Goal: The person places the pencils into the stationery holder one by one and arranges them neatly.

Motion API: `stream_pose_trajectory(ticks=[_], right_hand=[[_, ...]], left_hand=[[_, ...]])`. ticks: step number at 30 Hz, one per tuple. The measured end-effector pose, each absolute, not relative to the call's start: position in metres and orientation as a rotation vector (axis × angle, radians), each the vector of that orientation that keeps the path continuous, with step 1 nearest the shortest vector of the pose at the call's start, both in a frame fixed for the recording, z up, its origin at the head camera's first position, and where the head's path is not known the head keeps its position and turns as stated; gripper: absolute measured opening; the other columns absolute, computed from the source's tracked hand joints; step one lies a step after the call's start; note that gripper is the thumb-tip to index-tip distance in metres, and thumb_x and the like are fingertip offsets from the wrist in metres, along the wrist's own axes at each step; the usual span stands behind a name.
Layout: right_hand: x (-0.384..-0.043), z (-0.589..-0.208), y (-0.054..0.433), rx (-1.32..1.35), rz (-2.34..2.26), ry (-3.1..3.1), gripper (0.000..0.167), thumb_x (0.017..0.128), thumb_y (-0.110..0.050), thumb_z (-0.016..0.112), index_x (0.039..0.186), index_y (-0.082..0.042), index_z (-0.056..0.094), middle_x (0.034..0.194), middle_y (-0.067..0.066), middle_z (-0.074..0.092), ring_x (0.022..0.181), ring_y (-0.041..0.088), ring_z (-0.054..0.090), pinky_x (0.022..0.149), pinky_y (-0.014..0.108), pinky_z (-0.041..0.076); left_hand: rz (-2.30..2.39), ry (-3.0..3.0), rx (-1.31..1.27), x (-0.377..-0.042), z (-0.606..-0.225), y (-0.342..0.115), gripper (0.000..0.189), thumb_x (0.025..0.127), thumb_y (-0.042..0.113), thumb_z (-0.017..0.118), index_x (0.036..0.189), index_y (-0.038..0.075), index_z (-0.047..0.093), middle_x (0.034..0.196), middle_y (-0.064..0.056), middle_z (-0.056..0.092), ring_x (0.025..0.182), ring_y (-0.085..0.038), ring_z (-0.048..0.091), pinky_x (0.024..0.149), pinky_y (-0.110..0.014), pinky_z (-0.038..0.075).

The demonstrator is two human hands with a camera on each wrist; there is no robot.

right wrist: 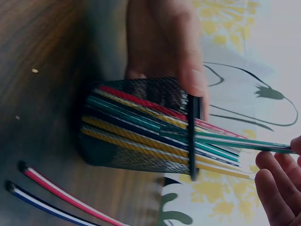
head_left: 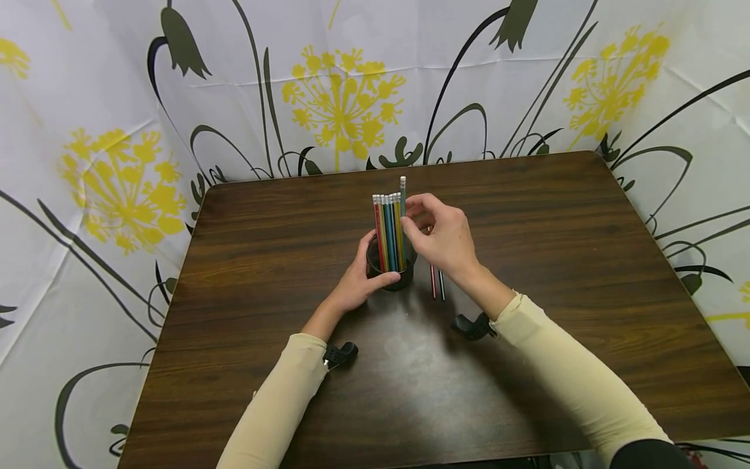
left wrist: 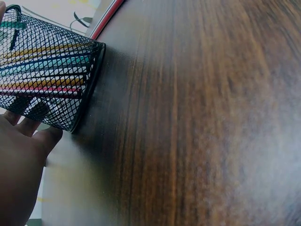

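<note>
A black mesh pencil cup (head_left: 391,281) stands on the wooden table with several striped pencils (head_left: 387,228) in it, eraser ends up. My left hand (head_left: 355,281) grips the cup around its side, thumb near the rim, as the right wrist view also shows. With my right hand (head_left: 442,234) I pinch a green striped pencil (right wrist: 216,138) near its upper part. Its lower end is inside the cup, and it stands higher than the others. A red pencil (right wrist: 61,190) and a dark blue pencil (right wrist: 42,207) lie on the table to the right of the cup, partly behind my right hand.
The brown wooden table (head_left: 252,260) reaches out on all sides of the cup. Behind it hangs a white cloth (head_left: 234,98) with yellow and dark green flowers. A black wrist strap (head_left: 340,355) sits on my left wrist, another (head_left: 471,327) on the right.
</note>
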State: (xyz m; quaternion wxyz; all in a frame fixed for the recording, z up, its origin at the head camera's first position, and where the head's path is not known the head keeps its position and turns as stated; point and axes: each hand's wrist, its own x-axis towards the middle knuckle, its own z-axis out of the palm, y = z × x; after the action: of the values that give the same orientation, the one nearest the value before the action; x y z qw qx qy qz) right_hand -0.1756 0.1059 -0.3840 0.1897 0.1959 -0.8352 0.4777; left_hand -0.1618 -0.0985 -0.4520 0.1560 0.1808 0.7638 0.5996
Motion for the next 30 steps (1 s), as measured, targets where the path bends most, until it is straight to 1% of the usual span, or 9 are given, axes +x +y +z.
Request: stream_pose_trajectory(ticks=[3,9,14,22,26,30], right_hand=[[-0.173,-0.392,0.104,0.545,1.336,-2.377,0.022,0.089,-0.011,0.07,0.109,-0.005,0.067,0.088,0.004,0.071,0.069,0.012,0.068,0.059,0.031,0.053],[-0.169,-0.403,0.103,0.548,1.332,-2.409,0.02,0.087,-0.01,0.071,0.105,-0.006,0.067,0.086,0.003,0.071,0.068,0.014,0.068,0.059,0.034,0.054],[-0.169,-0.41,0.103,0.541,1.313,-2.441,0.019,0.086,-0.01,0.072,0.104,-0.006,0.067,0.086,0.003,0.072,0.068,0.014,0.069,0.061,0.034,0.055],[-0.169,-0.42,0.102,0.511,1.284,-2.492,0.018,0.085,-0.012,0.074,0.101,-0.008,0.068,0.085,0.002,0.071,0.068,0.014,0.069,0.064,0.032,0.055],[-0.171,-0.422,0.101,0.508,1.263,-2.495,0.017,0.085,-0.014,0.075,0.1,-0.009,0.068,0.085,0.001,0.072,0.067,0.013,0.069,0.064,0.033,0.055],[-0.173,-0.423,0.1,0.479,1.231,-2.505,0.016,0.085,-0.016,0.077,0.097,-0.009,0.069,0.083,-0.001,0.072,0.067,0.012,0.068,0.063,0.033,0.054]], left_hand=[[1.715,2.18,0.512,-0.162,-0.453,-0.098,0.087,0.093,0.008,0.066,0.156,0.016,0.006,0.147,-0.021,0.035,0.128,-0.037,0.042,0.107,-0.054,0.03],[1.726,2.172,0.523,-0.162,-0.453,-0.098,0.086,0.093,0.007,0.065,0.156,0.015,0.006,0.146,-0.021,0.037,0.128,-0.037,0.042,0.107,-0.055,0.03],[1.741,2.152,0.534,-0.162,-0.452,-0.098,0.086,0.094,0.006,0.064,0.156,0.014,0.005,0.147,-0.022,0.035,0.128,-0.038,0.043,0.106,-0.056,0.03],[1.709,2.166,0.523,-0.161,-0.452,-0.097,0.087,0.094,0.007,0.064,0.156,0.016,0.004,0.149,-0.02,0.032,0.129,-0.037,0.042,0.106,-0.053,0.032],[1.705,2.18,0.518,-0.161,-0.451,-0.098,0.087,0.093,0.008,0.065,0.156,0.016,0.005,0.15,-0.019,0.032,0.131,-0.036,0.04,0.107,-0.054,0.03],[1.699,2.198,0.521,-0.161,-0.45,-0.098,0.087,0.093,0.009,0.066,0.156,0.016,0.006,0.149,-0.019,0.032,0.13,-0.036,0.041,0.107,-0.054,0.03]])
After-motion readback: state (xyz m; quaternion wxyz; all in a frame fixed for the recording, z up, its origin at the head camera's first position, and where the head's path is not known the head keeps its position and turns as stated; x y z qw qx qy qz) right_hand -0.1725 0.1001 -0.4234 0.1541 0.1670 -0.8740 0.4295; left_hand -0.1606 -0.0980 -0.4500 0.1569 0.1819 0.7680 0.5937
